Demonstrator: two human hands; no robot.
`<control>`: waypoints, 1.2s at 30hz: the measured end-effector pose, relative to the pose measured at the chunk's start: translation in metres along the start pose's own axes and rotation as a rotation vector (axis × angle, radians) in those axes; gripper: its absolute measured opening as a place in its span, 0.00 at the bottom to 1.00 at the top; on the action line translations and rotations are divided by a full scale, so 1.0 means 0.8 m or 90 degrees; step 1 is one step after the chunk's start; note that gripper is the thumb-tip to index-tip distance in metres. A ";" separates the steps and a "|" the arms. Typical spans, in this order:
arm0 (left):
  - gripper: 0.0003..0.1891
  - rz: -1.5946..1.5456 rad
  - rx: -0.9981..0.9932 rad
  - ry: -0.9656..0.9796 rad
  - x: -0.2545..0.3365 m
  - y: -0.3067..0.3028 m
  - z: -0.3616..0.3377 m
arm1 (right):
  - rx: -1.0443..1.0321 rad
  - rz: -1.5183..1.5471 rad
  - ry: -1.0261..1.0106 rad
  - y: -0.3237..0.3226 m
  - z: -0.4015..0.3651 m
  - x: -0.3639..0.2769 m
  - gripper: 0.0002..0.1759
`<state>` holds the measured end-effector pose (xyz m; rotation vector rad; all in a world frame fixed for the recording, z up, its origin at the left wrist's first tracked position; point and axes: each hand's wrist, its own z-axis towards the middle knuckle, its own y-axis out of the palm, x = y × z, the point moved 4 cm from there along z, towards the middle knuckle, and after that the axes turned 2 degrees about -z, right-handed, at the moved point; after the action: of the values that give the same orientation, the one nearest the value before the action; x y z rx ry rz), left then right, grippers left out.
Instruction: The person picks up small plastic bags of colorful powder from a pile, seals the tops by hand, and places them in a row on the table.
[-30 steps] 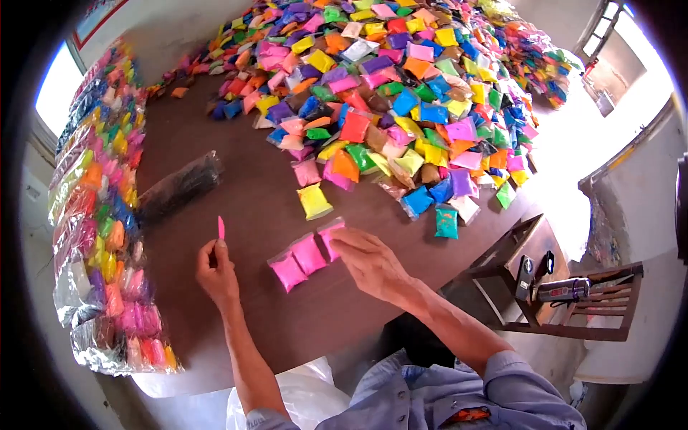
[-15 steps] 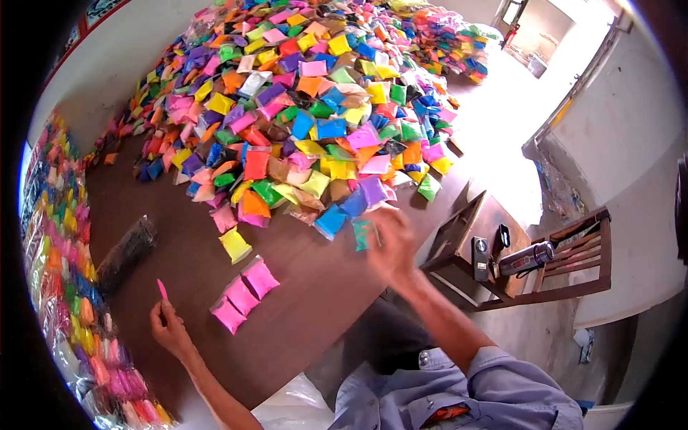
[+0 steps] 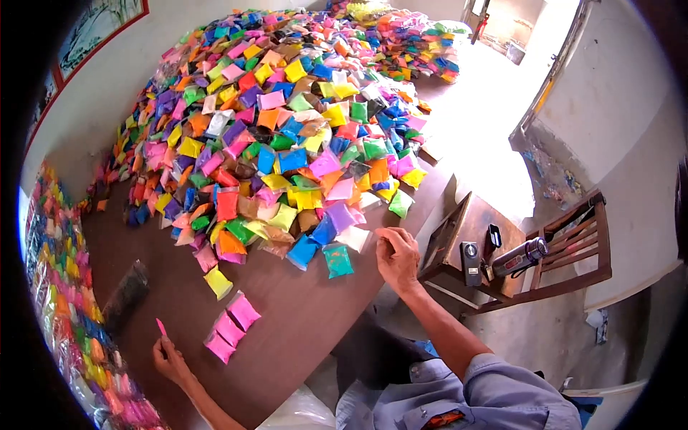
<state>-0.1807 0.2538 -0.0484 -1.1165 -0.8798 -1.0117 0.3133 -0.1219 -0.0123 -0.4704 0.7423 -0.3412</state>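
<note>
1. Two bare hands of one person work at a dark brown wooden table point(image 3: 308, 315), seen from above by a head-worn camera.
2. The left hand point(image 3: 170, 360) rests low at the table's near left. Its thumb and fingers are closed in a pinch on a thin pink strip point(image 3: 160, 327), which stands upright.
3. Just beside that hand, three bright pink plastic packets point(image 3: 231, 328) lie flat on bare wood in a row, touching one another. Neither hand touches them.
4. The right hand point(image 3: 398, 252) is at the table's right edge, against the near fringe of a huge heap of small multicoloured plastic packets point(image 3: 287, 129). Its fingers are curled, with the tips at a white packet point(image 3: 355, 238). A teal packet point(image 3: 337, 261) lies just beside it. Whether the fingers grip anything cannot be told.
5. The step in hand looks like picking a packet from the heap's edge while the pink row waits. Lifting one would call for a clean pinch on a single corner, so its neighbours do not drag along.
6. Half a second earlier the right hand was a blur above the teal packet. Now it is sharp, curled and further right. The left hand, its strip and the pink row keep their places relative to one another.
</note>
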 end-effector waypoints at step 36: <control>0.14 0.103 -0.002 0.032 -0.014 -0.002 0.014 | 0.043 0.199 0.088 -0.013 0.008 0.029 0.08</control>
<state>-0.1863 0.2668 -0.0562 -1.1410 -0.7356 -0.9034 0.3325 -0.1398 -0.0158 -0.2627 0.9218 -0.1053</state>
